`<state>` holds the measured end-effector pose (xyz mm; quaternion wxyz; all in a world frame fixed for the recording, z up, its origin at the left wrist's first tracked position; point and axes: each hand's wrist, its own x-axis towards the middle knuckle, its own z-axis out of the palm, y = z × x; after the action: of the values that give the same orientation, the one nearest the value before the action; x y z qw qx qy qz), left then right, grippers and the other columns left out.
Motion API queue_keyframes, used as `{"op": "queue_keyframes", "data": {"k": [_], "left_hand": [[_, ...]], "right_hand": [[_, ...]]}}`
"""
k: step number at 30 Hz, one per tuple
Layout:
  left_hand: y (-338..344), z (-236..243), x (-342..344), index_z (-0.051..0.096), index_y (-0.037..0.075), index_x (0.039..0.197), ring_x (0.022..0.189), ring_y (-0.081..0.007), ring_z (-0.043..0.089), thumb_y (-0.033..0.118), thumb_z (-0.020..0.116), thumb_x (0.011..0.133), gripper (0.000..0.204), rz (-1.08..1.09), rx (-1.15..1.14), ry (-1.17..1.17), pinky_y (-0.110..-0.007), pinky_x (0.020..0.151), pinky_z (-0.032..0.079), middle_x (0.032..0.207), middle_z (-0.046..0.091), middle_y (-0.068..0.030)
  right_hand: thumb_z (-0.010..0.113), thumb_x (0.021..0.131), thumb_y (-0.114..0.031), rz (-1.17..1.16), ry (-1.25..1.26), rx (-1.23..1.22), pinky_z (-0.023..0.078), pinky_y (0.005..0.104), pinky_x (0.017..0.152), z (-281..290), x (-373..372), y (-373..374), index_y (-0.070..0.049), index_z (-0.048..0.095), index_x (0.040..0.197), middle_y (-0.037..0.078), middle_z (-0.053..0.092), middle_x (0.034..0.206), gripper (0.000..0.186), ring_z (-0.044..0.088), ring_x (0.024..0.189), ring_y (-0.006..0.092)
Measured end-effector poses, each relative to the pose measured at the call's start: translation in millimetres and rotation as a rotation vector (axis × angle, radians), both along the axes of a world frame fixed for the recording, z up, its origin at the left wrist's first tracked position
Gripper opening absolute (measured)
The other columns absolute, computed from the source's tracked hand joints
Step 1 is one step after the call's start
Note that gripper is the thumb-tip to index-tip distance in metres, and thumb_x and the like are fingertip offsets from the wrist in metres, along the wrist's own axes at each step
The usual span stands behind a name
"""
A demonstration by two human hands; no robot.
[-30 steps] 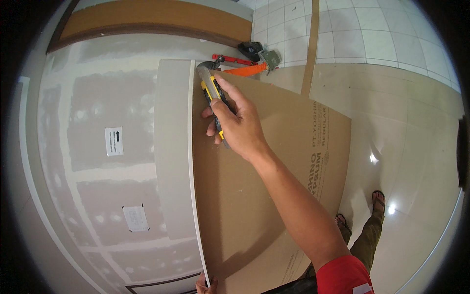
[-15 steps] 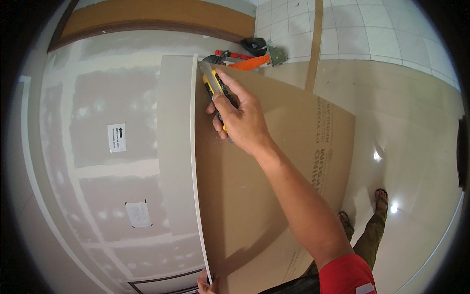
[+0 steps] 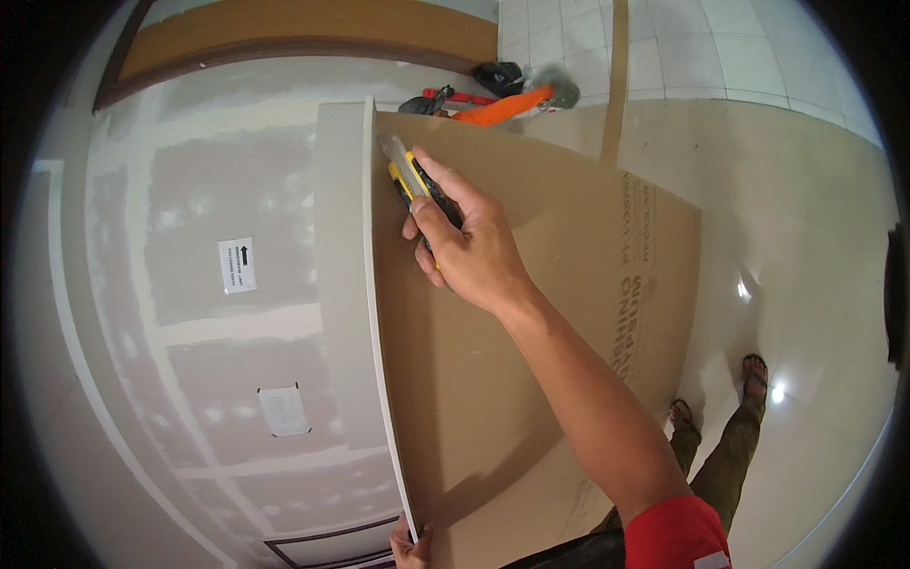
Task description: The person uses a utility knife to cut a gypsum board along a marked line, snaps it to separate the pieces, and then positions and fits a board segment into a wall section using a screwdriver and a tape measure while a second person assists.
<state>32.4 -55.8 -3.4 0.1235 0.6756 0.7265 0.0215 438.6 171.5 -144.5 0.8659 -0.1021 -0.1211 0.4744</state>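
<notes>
A large brown-faced gypsum board (image 3: pixel 531 190) stands on edge, its pale upper edge running up the middle of the view. My right hand (image 3: pixel 464 228) is closed around a yellow and black utility knife (image 3: pixel 410 173), blade end near the board's edge toward its far corner. At the bottom, my left hand (image 3: pixel 408 548) grips the board by that edge, thumb on the brown face.
Left is a patched wall (image 3: pixel 237 360) with two taped papers. Beyond the board lie a red level (image 3: pixel 471 97), an orange tool (image 3: pixel 493 109), a black bag (image 3: pixel 495 78) and a blurred grey object. My sandalled feet stand on the tiled floor (image 3: pixel 796 284) at right.
My right hand and knife have moved slightly back along the board's edge, toward me, leaving more of the far corner visible. The view has shifted a little, so the wall appears further right.
</notes>
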Motion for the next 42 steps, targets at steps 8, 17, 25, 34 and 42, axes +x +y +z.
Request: {"op": "queue_keyframes", "data": {"k": [8, 17, 25, 34, 42], "left_hand": [[-3.9, -3.5, -12.5, 0.065, 0.001, 0.109, 0.080, -0.0093, 0.052, 0.012, 0.067, 0.094, 0.018, 0.092, 0.064, -0.230, -0.029, 0.071, 0.043, 0.088, 0.060, 0.0040], [-1.5, -8.7, 6.0, 0.065, -0.001, 0.110, 0.078, -0.0088, 0.051, 0.025, 0.069, 0.093, 0.031, 0.018, 0.119, -0.146, -0.028, 0.069, 0.042, 0.087, 0.059, 0.0040], [-0.3, -5.1, 6.3, 0.064, 0.003, 0.102, 0.073, -0.0074, 0.048, 0.020, 0.068, 0.092, 0.019, 0.077, 0.073, -0.060, -0.027, 0.063, 0.039, 0.081, 0.056, 0.0064], [-2.4, -2.1, 0.0, 0.066, -0.001, 0.116, 0.077, -0.0071, 0.050, 0.013, 0.064, 0.089, 0.031, 0.086, 0.058, -0.088, -0.028, 0.069, 0.044, 0.085, 0.060, 0.0036], [-2.4, -2.8, -3.5, 0.065, -0.002, 0.116, 0.079, -0.0101, 0.052, 0.018, 0.066, 0.088, 0.034, 0.092, 0.084, -0.007, -0.030, 0.071, 0.047, 0.085, 0.060, 0.0031]], "right_hand": [[0.049, 0.108, -0.010, 0.036, -0.018, 0.008, 0.039, 0.0268, 0.044, -5.0, -13.4, -14.8, -0.010, 0.042, 0.159, 0.007, 0.062, 0.086, 0.051, 0.049, 0.050, 0.0086], [0.055, 0.107, -0.012, 0.023, -0.019, 0.053, 0.047, 0.0256, 0.050, -14.7, -30.9, -24.4, -0.006, 0.044, 0.156, 0.006, 0.063, 0.082, 0.051, 0.053, 0.056, 0.0071], [0.056, 0.107, -0.013, -0.002, -0.050, 0.095, 0.049, 0.0262, 0.054, -25.0, -56.6, -33.4, -0.005, 0.045, 0.155, 0.003, 0.064, 0.080, 0.051, 0.054, 0.058, 0.0068], [0.056, 0.105, -0.010, -0.004, -0.047, 0.087, 0.053, 0.0283, 0.069, -27.2, -77.4, -46.1, -0.005, 0.048, 0.154, 0.004, 0.067, 0.086, 0.049, 0.061, 0.073, 0.0094], [0.057, 0.105, -0.010, 0.076, -0.077, 0.092, 0.054, 0.0292, 0.074, -33.4, -88.1, -61.1, -0.004, 0.047, 0.154, 0.007, 0.068, 0.092, 0.050, 0.064, 0.078, 0.0104]]}}
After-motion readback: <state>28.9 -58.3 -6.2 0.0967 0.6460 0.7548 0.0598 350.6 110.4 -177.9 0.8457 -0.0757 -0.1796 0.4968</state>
